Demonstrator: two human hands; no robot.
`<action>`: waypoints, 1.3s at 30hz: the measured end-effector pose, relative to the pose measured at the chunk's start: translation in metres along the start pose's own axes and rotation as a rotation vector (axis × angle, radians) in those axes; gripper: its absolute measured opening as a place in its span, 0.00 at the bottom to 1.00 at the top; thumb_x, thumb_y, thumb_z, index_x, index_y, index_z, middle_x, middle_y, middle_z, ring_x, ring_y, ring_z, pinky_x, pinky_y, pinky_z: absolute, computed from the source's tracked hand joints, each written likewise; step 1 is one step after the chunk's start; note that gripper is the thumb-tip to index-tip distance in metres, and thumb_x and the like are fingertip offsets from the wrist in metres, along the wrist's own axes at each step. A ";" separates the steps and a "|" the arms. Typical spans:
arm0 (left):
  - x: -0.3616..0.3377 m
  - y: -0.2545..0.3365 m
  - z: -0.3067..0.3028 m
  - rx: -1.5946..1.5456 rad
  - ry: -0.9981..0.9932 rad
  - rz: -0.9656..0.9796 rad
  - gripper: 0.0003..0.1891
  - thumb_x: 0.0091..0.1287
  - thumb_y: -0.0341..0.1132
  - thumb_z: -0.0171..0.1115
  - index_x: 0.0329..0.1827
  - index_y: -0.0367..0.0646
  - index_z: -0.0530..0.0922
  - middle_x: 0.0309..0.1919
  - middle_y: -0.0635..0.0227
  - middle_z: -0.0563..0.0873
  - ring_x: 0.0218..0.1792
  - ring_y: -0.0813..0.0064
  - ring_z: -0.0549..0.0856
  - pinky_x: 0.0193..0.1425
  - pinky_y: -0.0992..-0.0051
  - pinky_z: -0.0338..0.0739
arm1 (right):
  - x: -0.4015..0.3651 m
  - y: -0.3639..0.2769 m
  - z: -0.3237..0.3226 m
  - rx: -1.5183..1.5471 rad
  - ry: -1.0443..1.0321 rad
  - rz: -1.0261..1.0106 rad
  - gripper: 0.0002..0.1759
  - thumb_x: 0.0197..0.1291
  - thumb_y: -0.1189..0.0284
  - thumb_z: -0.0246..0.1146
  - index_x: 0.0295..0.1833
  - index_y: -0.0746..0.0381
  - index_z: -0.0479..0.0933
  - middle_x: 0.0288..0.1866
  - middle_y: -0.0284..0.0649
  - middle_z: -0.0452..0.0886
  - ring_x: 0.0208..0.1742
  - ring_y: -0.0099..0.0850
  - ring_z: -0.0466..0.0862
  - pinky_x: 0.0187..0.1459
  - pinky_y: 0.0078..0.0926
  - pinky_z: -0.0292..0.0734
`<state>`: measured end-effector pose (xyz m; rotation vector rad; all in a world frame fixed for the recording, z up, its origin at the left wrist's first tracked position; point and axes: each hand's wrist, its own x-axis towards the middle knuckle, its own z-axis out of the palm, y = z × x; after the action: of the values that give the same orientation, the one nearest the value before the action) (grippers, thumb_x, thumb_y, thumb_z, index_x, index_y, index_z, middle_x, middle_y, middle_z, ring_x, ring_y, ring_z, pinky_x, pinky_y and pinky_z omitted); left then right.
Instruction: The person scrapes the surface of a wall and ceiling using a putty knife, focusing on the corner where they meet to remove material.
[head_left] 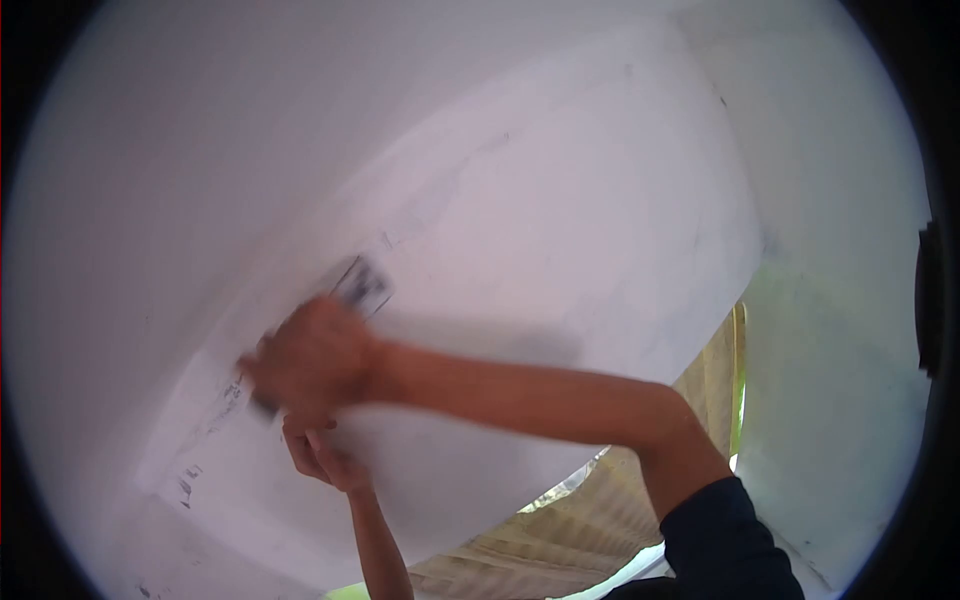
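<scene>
My right hand [315, 360], smeared by motion, is wrapped round a flat grey piece [364, 286] and holds it against a white curved surface [560, 220]. The piece has dark marks, and one end sticks out above the knuckles. Just below, my left hand [325, 458] is close to the right one, its fingers curled; whether it holds anything is hidden. Dark smudges and scratches mark the surface around both hands.
White walls curve up at the left [130, 250] and right [840, 300]. At the lower right, a brown ribbed sheet [570, 540] shows beyond the white surface's edge. A black object [928, 300] sits at the far right.
</scene>
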<state>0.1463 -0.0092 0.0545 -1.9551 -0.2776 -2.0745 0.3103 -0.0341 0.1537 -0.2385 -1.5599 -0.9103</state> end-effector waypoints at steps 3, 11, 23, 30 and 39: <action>0.000 0.002 0.002 0.016 0.002 -0.018 0.17 0.73 0.44 0.48 0.33 0.39 0.72 0.30 0.67 0.72 0.35 0.72 0.71 0.45 0.70 0.65 | -0.007 0.000 0.002 0.019 -0.029 0.005 0.11 0.46 0.62 0.70 0.26 0.55 0.77 0.15 0.31 0.76 0.15 0.32 0.79 0.18 0.29 0.68; -0.009 -0.004 0.001 0.051 0.110 -0.063 0.18 0.73 0.45 0.48 0.31 0.39 0.70 0.29 0.68 0.71 0.35 0.73 0.71 0.44 0.71 0.65 | -0.019 -0.007 0.022 -0.022 -0.114 0.010 0.14 0.48 0.58 0.70 0.25 0.55 0.75 0.18 0.32 0.77 0.18 0.31 0.81 0.22 0.27 0.72; -0.002 0.014 0.027 -0.045 0.191 -0.075 0.17 0.73 0.42 0.47 0.31 0.37 0.71 0.30 0.65 0.73 0.33 0.72 0.71 0.42 0.70 0.64 | -0.011 -0.009 -0.009 -0.071 -0.027 -0.018 0.10 0.46 0.67 0.69 0.24 0.55 0.74 0.13 0.31 0.72 0.15 0.30 0.76 0.20 0.29 0.69; -0.002 0.019 0.029 -0.086 0.214 -0.152 0.18 0.72 0.44 0.49 0.31 0.38 0.73 0.30 0.65 0.77 0.36 0.70 0.74 0.43 0.69 0.65 | -0.011 -0.011 -0.008 -0.079 -0.051 -0.032 0.10 0.39 0.68 0.70 0.24 0.55 0.74 0.13 0.30 0.72 0.14 0.30 0.75 0.17 0.29 0.65; -0.005 0.000 -0.001 0.007 -0.019 0.010 0.18 0.73 0.43 0.46 0.30 0.38 0.71 0.27 0.65 0.73 0.32 0.70 0.71 0.41 0.70 0.64 | -0.029 0.009 0.003 -0.060 0.049 -0.022 0.10 0.34 0.70 0.70 0.26 0.54 0.77 0.13 0.29 0.69 0.14 0.29 0.74 0.17 0.27 0.64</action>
<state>0.1462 -0.0095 0.0493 -1.9696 -0.2773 -2.0466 0.3198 -0.0161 0.1314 -0.2401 -1.4938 -0.9745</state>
